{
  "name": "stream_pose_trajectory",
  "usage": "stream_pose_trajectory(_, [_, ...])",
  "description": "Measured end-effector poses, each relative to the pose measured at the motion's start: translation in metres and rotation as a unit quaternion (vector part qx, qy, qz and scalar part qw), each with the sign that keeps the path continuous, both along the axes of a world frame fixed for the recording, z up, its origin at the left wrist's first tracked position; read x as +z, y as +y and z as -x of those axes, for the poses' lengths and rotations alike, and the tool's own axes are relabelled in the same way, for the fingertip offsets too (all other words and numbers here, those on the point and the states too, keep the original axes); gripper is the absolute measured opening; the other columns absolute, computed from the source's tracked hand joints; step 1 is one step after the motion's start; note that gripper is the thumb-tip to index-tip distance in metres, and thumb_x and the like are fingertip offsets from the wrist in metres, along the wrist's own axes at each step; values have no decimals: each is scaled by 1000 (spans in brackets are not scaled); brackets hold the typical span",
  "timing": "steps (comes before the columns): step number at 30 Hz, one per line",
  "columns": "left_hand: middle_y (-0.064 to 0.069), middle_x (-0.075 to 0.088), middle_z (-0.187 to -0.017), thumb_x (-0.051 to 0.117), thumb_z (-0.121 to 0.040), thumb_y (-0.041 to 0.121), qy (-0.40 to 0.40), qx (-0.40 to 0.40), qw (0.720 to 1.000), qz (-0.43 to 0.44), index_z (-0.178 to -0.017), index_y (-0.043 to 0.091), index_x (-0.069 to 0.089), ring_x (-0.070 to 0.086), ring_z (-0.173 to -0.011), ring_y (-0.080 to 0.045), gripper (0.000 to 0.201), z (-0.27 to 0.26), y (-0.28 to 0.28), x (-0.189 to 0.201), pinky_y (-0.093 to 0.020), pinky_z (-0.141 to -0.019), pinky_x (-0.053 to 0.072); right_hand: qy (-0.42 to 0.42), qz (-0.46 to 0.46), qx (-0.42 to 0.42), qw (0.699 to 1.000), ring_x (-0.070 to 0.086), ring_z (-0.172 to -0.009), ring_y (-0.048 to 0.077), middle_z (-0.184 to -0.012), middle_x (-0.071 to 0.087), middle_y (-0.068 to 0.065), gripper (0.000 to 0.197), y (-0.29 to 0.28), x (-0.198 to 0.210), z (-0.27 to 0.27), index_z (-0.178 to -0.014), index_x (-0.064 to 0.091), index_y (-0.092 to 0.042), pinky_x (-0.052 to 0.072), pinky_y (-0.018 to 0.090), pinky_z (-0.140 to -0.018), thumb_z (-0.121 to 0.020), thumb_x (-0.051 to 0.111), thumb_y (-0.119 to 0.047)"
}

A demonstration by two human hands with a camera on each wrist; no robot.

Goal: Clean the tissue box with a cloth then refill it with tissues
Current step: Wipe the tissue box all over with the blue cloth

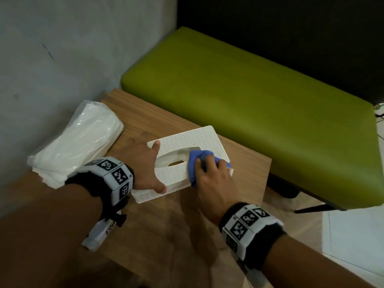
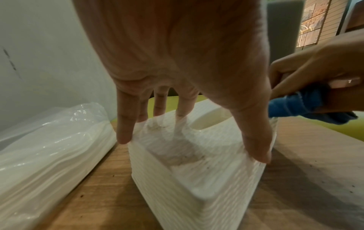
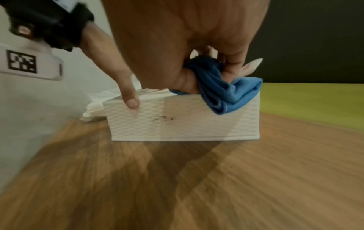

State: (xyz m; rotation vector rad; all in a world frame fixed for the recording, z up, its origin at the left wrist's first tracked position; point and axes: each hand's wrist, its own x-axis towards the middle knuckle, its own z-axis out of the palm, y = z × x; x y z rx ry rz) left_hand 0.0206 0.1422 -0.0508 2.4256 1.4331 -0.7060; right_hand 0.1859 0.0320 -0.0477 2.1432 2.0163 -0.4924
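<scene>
A white textured tissue box point(image 1: 205, 138) stands on the wooden table point(image 1: 182, 225). My left hand point(image 1: 151, 165) spans the box's left end, thumb on the near side and fingers over the top and far edge, holding it steady. My right hand point(image 1: 212, 173) grips a crumpled blue cloth point(image 1: 196, 161) and presses it on the box top, just right of the oval opening. The right wrist view shows dark smudges point(image 3: 163, 119) on the box's front side and the cloth point(image 3: 226, 93) hanging over the top right corner. Brownish grime point(image 2: 177, 157) marks the top under my left palm.
A clear plastic pack of white tissues point(image 1: 83, 140) lies on the table to the left of the box, against the grey wall point(image 1: 62, 48). A green padded bench point(image 1: 249, 96) runs beyond the table's far edge. The table's right edge is close to the box.
</scene>
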Motion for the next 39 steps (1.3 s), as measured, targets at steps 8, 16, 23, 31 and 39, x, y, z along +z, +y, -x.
stream_pose_trajectory(8, [-12, 26, -148, 64, -47, 87, 2, -2, 1000, 3, -154, 17, 14, 38, -129, -33, 137, -4, -2, 0, -42, -107, 40, -17, -26, -89, 996, 38, -120, 39, -145, 29, 15, 49, 8, 1, -22, -138, 40, -10, 42, 45, -95, -91, 48, -19])
stream_pose_trajectory(16, [-11, 19, -152, 65, -50, 85, -6, 2, 1000, -7, -154, 18, 15, 33, -133, -32, 134, 1, -5, 1, -42, -109, 38, 20, -36, -10, 999, 38, -120, 38, -146, 31, 14, 46, -4, -3, -7, -139, 44, -12, 41, 47, -96, -93, 47, -19])
stream_pose_trajectory(23, [-10, 29, -145, 67, -50, 82, -14, 2, 1000, -6, -153, 16, 20, 39, -126, -31, 131, -5, -6, 3, -40, -103, 42, -16, -29, -63, 997, 40, -122, 35, -146, 28, 13, 47, -1, 2, -26, -141, 39, -13, 43, 42, -95, -95, 46, -20])
stream_pose_trajectory(31, [-10, 18, -152, 64, -53, 84, -6, 2, 1000, 3, -155, 18, 11, 30, -133, -33, 132, 2, -5, 2, -44, -108, 38, -48, -31, -98, 994, 42, -110, 38, -137, 33, 16, 52, 33, 0, -51, -137, 41, -9, 42, 42, -89, -86, 52, -14])
stream_pose_trajectory(39, [-11, 16, -153, 64, -56, 83, -4, 8, 1000, 6, -156, 19, 10, 31, -134, -33, 130, -1, -5, 2, -43, -107, 39, -4, -33, 92, 995, 38, -117, 39, -144, 30, 16, 51, 53, -9, 14, -139, 40, -8, 37, 48, -98, -90, 53, -16])
